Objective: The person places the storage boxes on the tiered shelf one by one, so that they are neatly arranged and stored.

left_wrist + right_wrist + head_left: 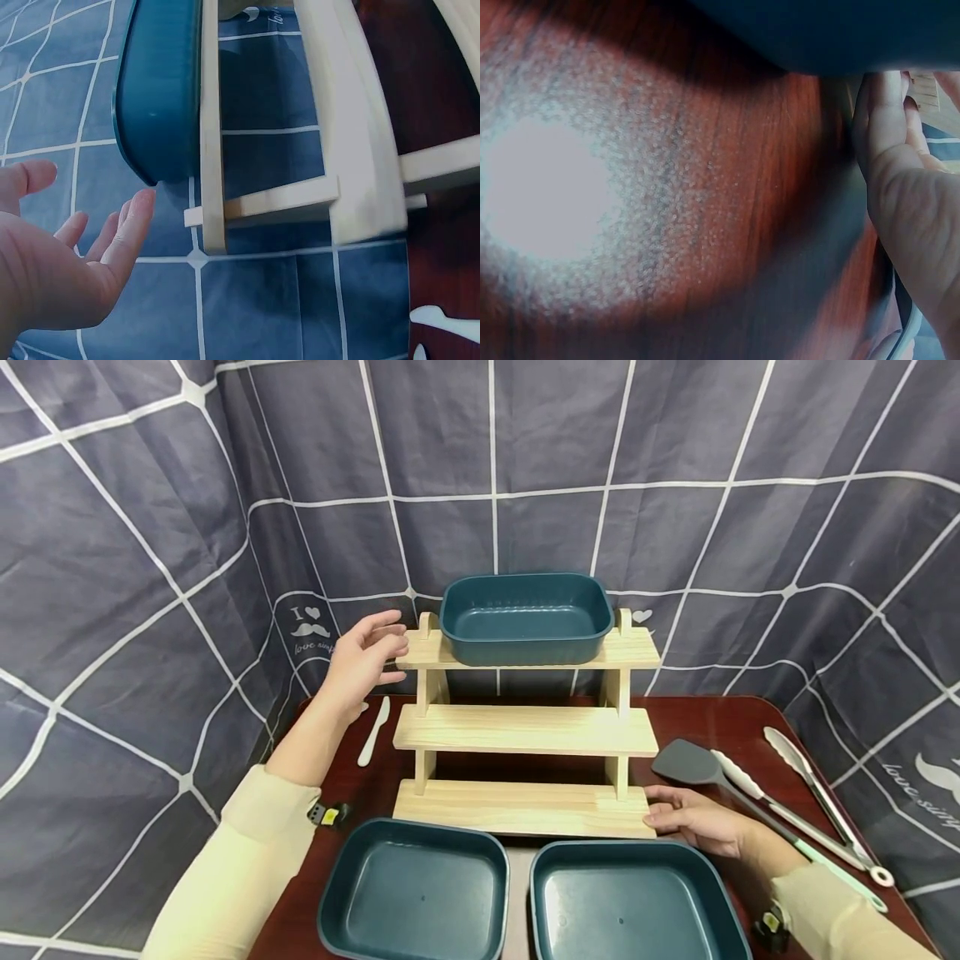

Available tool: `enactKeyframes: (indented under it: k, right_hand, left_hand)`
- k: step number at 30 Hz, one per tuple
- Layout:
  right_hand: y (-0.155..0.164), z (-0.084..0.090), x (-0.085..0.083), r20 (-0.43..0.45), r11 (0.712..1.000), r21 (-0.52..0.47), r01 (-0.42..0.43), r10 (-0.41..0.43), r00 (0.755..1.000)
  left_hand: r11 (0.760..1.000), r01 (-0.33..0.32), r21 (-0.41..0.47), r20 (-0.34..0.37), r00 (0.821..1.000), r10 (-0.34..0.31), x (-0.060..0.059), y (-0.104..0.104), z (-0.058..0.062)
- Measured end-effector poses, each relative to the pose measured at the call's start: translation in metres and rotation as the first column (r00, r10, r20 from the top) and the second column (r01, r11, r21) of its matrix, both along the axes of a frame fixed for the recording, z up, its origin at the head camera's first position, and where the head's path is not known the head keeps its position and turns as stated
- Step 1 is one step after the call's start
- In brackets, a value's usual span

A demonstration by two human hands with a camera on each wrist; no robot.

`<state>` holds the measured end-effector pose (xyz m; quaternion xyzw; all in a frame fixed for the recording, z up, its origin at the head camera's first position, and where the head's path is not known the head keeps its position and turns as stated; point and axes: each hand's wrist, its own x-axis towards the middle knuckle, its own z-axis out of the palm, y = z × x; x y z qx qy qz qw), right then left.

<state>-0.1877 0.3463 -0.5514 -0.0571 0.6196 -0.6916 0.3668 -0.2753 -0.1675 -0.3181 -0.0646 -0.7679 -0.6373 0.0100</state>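
A three-tier wooden display stand stands on the table, with a dark teal plastic bin on its top board. My left hand is beside the left end of that board, fingers spread and holding nothing. In the left wrist view, a gap shows between the left hand and the teal bin. Low on the other side, my right hand grips the right end of the bottom board, its thumb at the board's end. The right wrist view shows the right hand from the side; its fingertips are partly hidden.
Two more teal bins, a left one and a right one, sit before the stand. To the right lie a grey spatula and tongs. A white knife lies left of the stand. A gridded curtain surrounds the table.
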Motion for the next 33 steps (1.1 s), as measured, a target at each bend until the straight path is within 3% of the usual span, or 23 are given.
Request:
enactKeyframes:
  k: [9,18,27,33]
  right_hand:
    - [0.001,-0.002,0.000,-0.001,1.000,0.027,0.003,-0.003,1.000]
    - [-0.002,0.002,0.003,-0.010,1.000,0.025,0.011,-0.011,1.000]
    - [-0.001,0.002,0.004,-0.010,0.999,0.029,0.036,-0.035,0.999]
    - [-0.003,0.005,0.006,-0.011,0.999,0.023,0.027,-0.027,1.000]
  left_hand:
    - [0.991,-0.002,-0.131,-0.018,1.000,-0.001,0.035,-0.025,-0.023]
    - [0.977,-0.001,-0.215,-0.008,1.000,-0.001,0.071,-0.050,-0.065]
    - [0.946,-0.005,-0.324,0.101,0.994,0.040,0.111,-0.080,-0.122]
    - [0.938,-0.016,-0.346,0.232,0.967,0.102,0.135,-0.097,-0.153]
